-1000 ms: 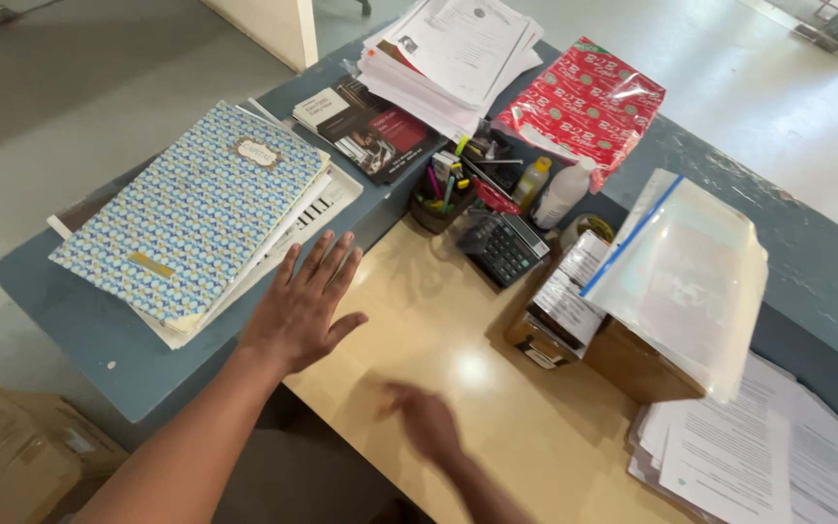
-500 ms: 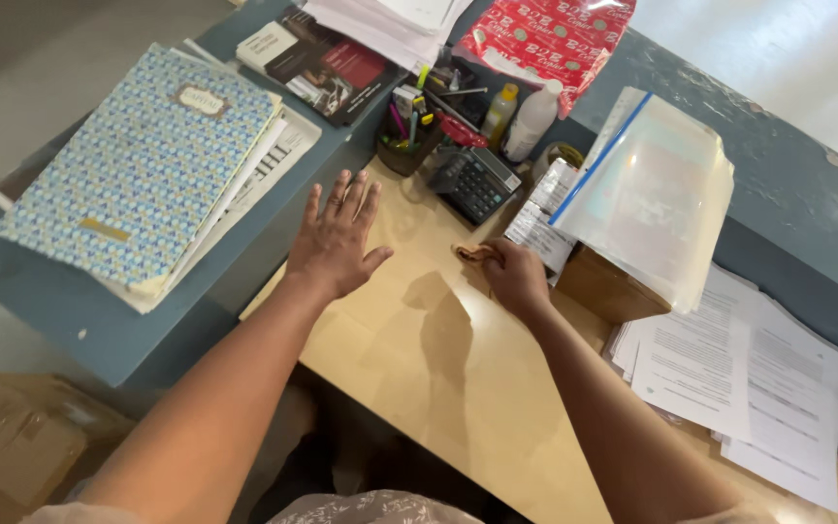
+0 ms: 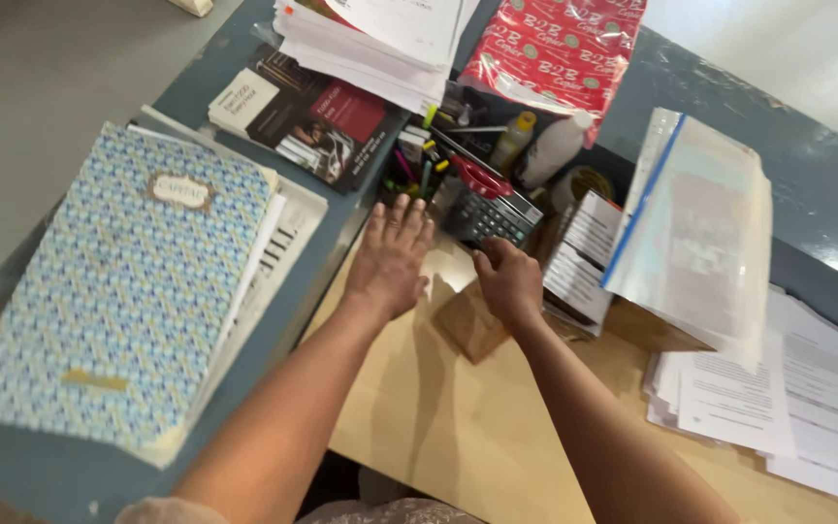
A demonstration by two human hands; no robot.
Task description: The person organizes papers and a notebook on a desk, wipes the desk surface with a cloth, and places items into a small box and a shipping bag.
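Observation:
My left hand (image 3: 390, 257) lies flat on the pale wooden desk (image 3: 458, 427), fingers spread and pointing at a pen holder (image 3: 411, 177) full of pens. My right hand (image 3: 508, 281) is just beside it, fingers curled on the upper edge of a brown paper piece (image 3: 466, 328) that rests on the desk. Its fingertips sit right below a dark calculator (image 3: 492, 218). A red-handled pair of scissors (image 3: 478, 180) lies above the calculator.
A blue patterned ledger (image 3: 138, 281) on files fills the left. At the back are a brochure (image 3: 303, 116), a paper stack (image 3: 380, 39), a red paper ream (image 3: 555, 53) and bottles (image 3: 553, 147). A clear plastic folder (image 3: 700, 233) covers a cardboard box (image 3: 644, 328); printed sheets (image 3: 778, 398) lie right.
Both hands have moved forward towards the calculator and pen holder. The right hand, which first swept in blurred, now holds a larger brown paper piece. The view has shifted closer.

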